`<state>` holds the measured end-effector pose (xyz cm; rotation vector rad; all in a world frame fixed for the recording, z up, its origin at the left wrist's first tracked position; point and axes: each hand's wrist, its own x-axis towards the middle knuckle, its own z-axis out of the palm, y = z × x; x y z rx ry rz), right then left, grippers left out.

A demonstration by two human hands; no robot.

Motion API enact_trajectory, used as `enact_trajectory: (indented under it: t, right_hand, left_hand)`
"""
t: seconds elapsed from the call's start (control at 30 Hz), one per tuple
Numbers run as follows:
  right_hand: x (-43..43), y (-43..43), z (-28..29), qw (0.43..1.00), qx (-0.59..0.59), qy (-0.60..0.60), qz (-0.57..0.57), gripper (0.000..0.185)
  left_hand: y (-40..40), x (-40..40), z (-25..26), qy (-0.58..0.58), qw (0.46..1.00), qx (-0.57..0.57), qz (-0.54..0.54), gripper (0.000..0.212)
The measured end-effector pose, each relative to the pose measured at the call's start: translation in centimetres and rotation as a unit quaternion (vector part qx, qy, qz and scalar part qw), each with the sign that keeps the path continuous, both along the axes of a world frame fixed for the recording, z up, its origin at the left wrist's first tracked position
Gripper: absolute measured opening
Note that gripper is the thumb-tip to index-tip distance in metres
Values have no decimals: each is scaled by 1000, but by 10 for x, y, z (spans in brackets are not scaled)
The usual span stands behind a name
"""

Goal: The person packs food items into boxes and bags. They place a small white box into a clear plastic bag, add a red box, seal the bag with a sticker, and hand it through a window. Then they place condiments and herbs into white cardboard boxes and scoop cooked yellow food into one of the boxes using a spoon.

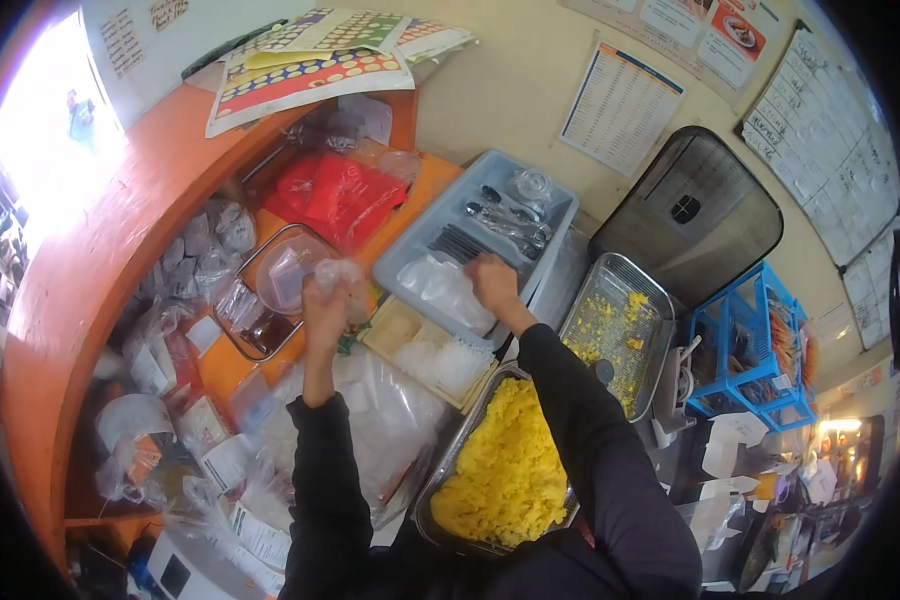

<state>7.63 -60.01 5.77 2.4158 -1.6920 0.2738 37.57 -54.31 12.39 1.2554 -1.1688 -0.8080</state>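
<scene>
My left hand [324,313] is raised in the middle and grips a crumpled clear plastic bag [341,276], blurred by motion. At the front of a grey divided cutlery tray [381,271], my right hand [493,283] is bent over with curled fingers. White plastic bags or sleeves [444,291] lie beside it in the tray, and black plastic cutlery [461,241] fills the compartment just behind. Whether those fingers pinch anything is hidden. Spoons [514,221] lie further back in the tray. Below both hands stands a cream basket [390,326] with small clear plastic pieces [439,364].
A metal pan holds a yellow crumbly food [506,465] near my body. A perforated metal tray [607,315] with yellow crumbs is to the right, near a blue plastic rack [754,352]. Red plastic bags [337,196], a wire basket [259,352] and an orange counter edge [105,247] are left.
</scene>
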Motion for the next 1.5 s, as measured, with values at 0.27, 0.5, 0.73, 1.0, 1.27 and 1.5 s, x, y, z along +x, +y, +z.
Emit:
enact_trajectory:
  t: [0.27,0.5,0.73,1.0,1.27,1.5]
  right_hand:
    - [-44,-16,53,917,96,-381,-62,18]
    - [-35,-15,74,784,167,-591,-88,21]
    - [-112,64,161,664,293,-682,-89,20]
    - [-213,302,346,848,43,-528,8,32]
    - [-249,536,301,724,34,-643,246,23]
    - [-241,494,20,938,152,-266,-160,22]
  left_hand:
    - [1,-46,3,136,982,38,-126,39]
    - [-68,-95,-49,-140,986,-57,75,66]
    - [-63,-155,-36,-412,893,1,-182,109]
    - [223,-254,158,-139,889,-194,-391,38]
    - [396,-336,82,-284,805,-249,-458,37]
    - [407,-339,96,310,840,82,-437,46]
